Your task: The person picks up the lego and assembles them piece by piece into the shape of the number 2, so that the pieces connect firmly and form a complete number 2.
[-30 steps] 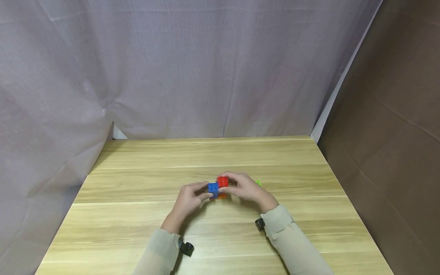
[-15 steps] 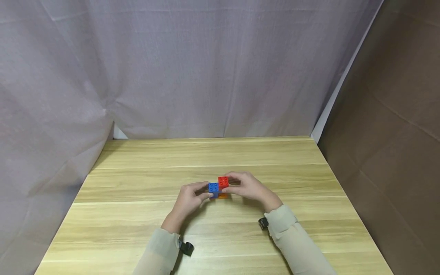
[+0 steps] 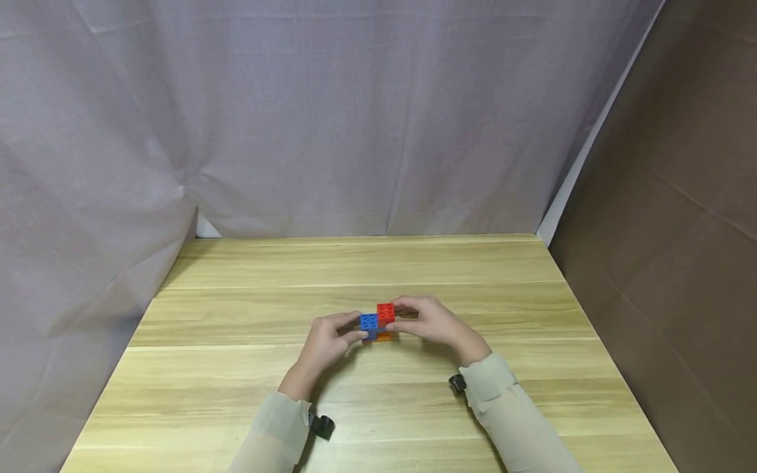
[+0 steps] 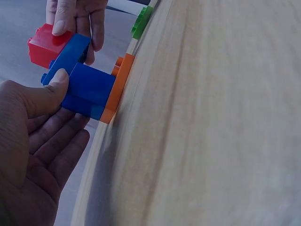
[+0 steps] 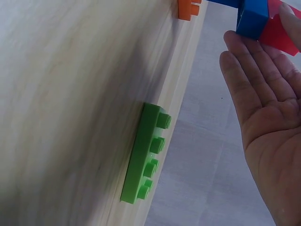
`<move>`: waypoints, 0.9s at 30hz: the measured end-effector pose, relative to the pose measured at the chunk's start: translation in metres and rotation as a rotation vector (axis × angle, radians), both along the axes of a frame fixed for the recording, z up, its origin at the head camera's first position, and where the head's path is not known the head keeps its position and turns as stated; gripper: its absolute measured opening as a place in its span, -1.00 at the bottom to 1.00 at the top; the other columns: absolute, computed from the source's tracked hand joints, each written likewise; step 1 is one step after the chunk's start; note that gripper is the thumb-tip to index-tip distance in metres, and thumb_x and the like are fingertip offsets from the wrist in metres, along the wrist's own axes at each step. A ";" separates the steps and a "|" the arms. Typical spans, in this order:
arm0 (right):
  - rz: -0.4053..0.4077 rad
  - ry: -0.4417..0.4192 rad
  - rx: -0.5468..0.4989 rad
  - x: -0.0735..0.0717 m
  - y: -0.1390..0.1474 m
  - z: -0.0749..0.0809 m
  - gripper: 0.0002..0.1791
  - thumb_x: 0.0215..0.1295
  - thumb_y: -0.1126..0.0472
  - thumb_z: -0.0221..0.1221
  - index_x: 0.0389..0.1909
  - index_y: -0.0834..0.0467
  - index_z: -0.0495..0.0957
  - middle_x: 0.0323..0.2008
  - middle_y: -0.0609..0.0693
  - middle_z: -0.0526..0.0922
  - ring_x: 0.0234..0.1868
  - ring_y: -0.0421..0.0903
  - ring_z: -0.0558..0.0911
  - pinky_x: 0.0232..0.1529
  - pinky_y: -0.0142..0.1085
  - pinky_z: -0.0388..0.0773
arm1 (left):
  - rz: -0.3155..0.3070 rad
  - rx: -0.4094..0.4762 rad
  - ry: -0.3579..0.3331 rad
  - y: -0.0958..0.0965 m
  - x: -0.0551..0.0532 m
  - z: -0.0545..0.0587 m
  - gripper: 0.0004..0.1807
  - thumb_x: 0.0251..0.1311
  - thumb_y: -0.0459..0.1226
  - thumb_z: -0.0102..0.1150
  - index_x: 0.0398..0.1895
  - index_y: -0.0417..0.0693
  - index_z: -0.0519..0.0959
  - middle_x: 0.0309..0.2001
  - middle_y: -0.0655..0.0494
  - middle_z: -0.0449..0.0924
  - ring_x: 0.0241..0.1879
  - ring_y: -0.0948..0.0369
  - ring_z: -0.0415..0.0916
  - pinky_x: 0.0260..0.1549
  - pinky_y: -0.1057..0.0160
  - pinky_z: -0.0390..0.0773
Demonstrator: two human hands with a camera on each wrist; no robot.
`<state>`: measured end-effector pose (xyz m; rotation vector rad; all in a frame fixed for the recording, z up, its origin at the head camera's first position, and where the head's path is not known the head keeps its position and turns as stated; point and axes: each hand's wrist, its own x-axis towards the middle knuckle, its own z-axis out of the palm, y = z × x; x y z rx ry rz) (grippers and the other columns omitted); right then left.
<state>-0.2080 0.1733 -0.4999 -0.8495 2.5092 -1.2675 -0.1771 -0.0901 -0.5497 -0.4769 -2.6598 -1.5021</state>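
Observation:
A small stack of toy building bricks stands in front of me on the wooden table. At its bottom is a flat orange brick point(image 4: 121, 84), with a blue brick point(image 4: 91, 84) on top. Above that, a longer blue brick point(image 4: 75, 52) sticks out toward the right hand. A red brick point(image 3: 386, 313) sits on its overhanging end. My left hand point(image 3: 324, 341) grips the blue bricks, thumb on the near side. With thumb and fingers, my right hand point(image 3: 433, 326) pinches the red brick, its fingertips reaching the longer blue brick's end.
A flat green brick point(image 5: 143, 155) lies on the table point(image 3: 378, 401) to the right of the stack, hidden behind the right hand in the head view. A grey curtain point(image 3: 355, 118) hangs behind the table, and a brown one point(image 3: 680, 236) at the right.
My right hand has shifted a little to the right, and the red brick shows more fully beside the blue one. The green brick has passed out of sight behind that hand. My left hand keeps its grip.

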 end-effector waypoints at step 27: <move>-0.145 0.044 0.141 -0.003 0.052 0.001 -0.47 0.38 -0.16 0.23 0.20 0.09 0.59 0.11 -0.09 0.66 0.16 -0.05 0.62 0.22 -0.03 0.53 | -0.002 0.000 -0.017 -0.001 0.000 0.000 -0.48 0.12 -0.11 0.48 0.16 -0.05 0.66 0.08 0.04 0.69 0.00 0.16 0.66 0.06 0.14 0.62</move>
